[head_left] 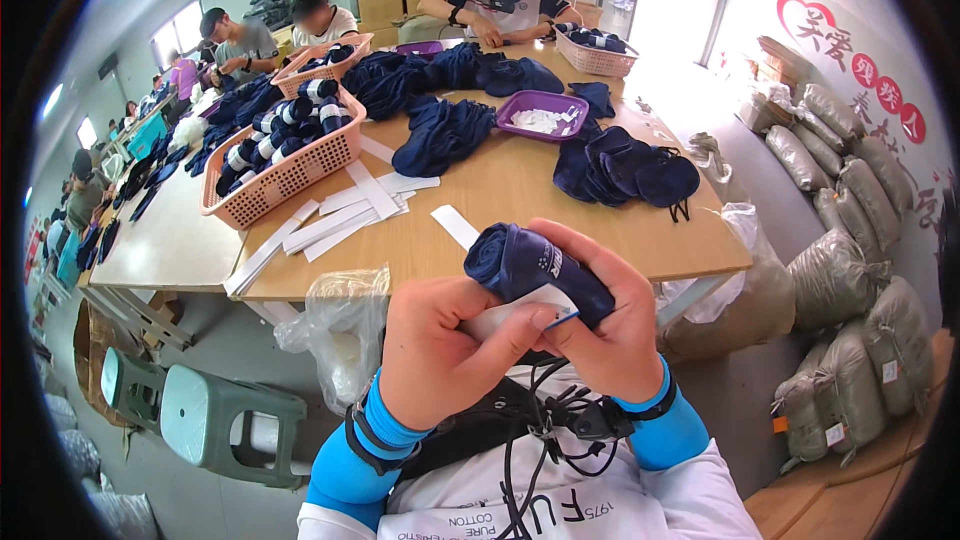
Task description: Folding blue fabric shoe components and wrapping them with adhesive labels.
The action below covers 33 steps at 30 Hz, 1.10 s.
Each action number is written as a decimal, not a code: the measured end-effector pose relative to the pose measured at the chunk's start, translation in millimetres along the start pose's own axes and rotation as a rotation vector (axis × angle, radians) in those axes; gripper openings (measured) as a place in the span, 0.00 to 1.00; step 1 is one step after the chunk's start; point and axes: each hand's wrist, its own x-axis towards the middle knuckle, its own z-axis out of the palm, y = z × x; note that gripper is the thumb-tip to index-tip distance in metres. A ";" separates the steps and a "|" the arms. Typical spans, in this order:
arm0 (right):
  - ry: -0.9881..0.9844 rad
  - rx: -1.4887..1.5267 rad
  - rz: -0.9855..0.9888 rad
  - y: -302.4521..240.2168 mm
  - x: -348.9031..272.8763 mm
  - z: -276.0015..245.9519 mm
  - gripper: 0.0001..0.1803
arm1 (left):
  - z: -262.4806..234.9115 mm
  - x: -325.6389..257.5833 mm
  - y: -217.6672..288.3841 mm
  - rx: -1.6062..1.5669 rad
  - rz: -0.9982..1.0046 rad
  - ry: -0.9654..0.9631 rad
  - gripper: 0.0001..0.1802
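Observation:
Above the table's near edge, a tight roll of navy cloth with pale print is held in front of me. My right hand is wrapped round it from the right, with the thumb pressing on a white paper strip against the roll's near side. Closed on the strip's left part is my left hand, its thumb reaching to the middle of the strip. The left fingertips are partly hidden behind the paper and the roll. Another white paper strip lies flat on the table just beyond the roll.
Loose white strips lie beside a peach basket of banded navy rolls. Flat navy pieces, a purple tray and cloth heaps cover the table. Across it works another person. Green stools and sacks stand around.

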 end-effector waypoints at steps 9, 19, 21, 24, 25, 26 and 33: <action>0.012 0.047 0.025 -6.8 1.0 5.2 0.35 | 0.0 6.0 -8.8 -0.057 -0.049 0.003 0.09; 0.023 -0.014 -0.087 -11.2 -1.5 6.9 0.35 | 0.1 8.2 -7.0 -0.099 -0.078 -0.058 0.09; 0.003 0.007 -0.102 -10.9 -1.5 5.2 0.35 | 0.7 9.9 -1.2 -0.140 -0.071 -0.065 0.09; -0.029 0.063 -0.131 -13.5 -2.9 3.0 0.34 | -1.4 12.5 5.1 -0.162 -0.071 -0.093 0.09; -0.052 0.107 -0.148 -12.8 -2.2 3.4 0.33 | -3.4 12.3 5.3 -0.133 -0.080 -0.101 0.09; -0.055 0.111 -0.146 -11.7 -2.0 4.2 0.33 | -3.8 12.1 3.5 -0.131 -0.083 -0.098 0.09; 0.061 0.061 0.033 -8.1 -5.8 5.7 0.39 | -7.4 12.3 0.7 -0.276 -0.139 -0.158 0.12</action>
